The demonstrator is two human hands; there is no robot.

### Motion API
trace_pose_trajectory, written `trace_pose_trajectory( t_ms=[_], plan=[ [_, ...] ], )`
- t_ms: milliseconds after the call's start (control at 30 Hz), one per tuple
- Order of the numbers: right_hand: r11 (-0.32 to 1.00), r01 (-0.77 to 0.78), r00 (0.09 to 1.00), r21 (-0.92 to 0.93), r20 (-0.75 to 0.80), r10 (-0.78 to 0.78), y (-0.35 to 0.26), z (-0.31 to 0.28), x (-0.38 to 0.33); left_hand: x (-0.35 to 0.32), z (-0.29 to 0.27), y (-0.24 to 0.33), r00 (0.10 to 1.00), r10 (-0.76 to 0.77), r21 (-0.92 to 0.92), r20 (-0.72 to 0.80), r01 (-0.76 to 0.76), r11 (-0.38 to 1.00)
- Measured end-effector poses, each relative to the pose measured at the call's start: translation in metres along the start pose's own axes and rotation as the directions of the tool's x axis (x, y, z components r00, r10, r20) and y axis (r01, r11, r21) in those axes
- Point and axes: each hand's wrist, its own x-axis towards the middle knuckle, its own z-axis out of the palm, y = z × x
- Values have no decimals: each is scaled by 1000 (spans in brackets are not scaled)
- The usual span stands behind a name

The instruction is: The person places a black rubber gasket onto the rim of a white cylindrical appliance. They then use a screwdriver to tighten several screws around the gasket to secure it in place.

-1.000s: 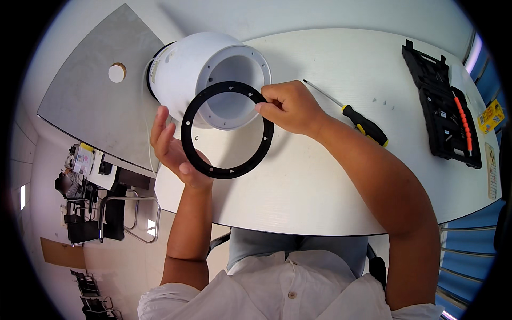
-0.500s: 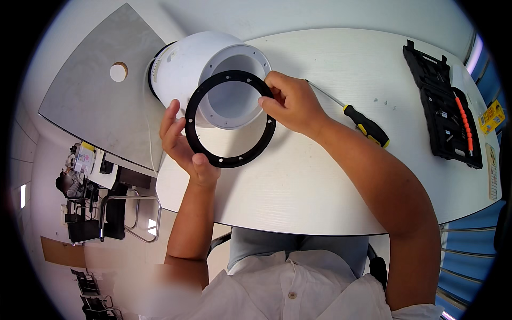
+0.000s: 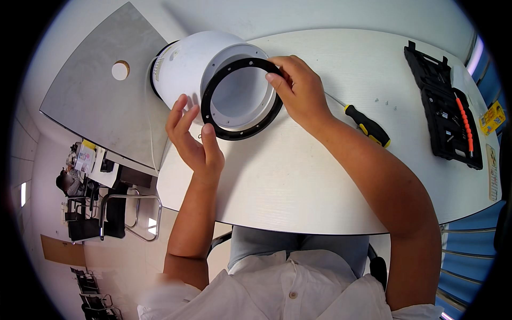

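My right hand [image 3: 303, 93] pinches a flat black ring with small holes [image 3: 240, 134] at its upper right edge. The ring is tilted in front of the open end of a white rounded cylindrical housing [image 3: 184, 66] that lies on its side. Through the ring the housing's pale rim with its screw holes shows; whether the two touch I cannot tell. My left hand [image 3: 193, 141] is open, fingers spread, beside the ring's lower left. Its thumb tip is close to the ring, and contact is unclear.
A black and yellow screwdriver [image 3: 368, 127] lies right of my right hand, with several small screws [image 3: 387, 102] beyond it. An open black tool case [image 3: 445, 120], a yellow box [image 3: 492, 117] and a grey side table [image 3: 101, 101] with a round white object [image 3: 120, 70] flank the work.
The black ring has moved up and slightly right, closer over the housing's opening, with my right hand still on it. My left hand has come up and its fingers have left the ring's left side.
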Motion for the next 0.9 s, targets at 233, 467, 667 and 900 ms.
trace_pose_trajectory(
  t_ms=[233, 467, 667, 900],
  plan=[
    [994, -71, 990, 83, -116, 80, 1, 2, 6, 3, -4, 4, 999, -19, 62, 40, 17, 998],
    [933, 318, 928, -170, -143, -343, -17, -6, 16, 8, -12, 4, 996, 37, 142, 83, -49, 989],
    [733, 578, 750, -360, -119, -650, -29, -11, 27, 38, -10, 16, 992, 36, 164, 118, -55, 985],
    [751, 589, 774, -298, -60, -631, -33, -10, 25, 38, 0, 20, 998, 13, 137, 60, -21, 990]
  ],
)
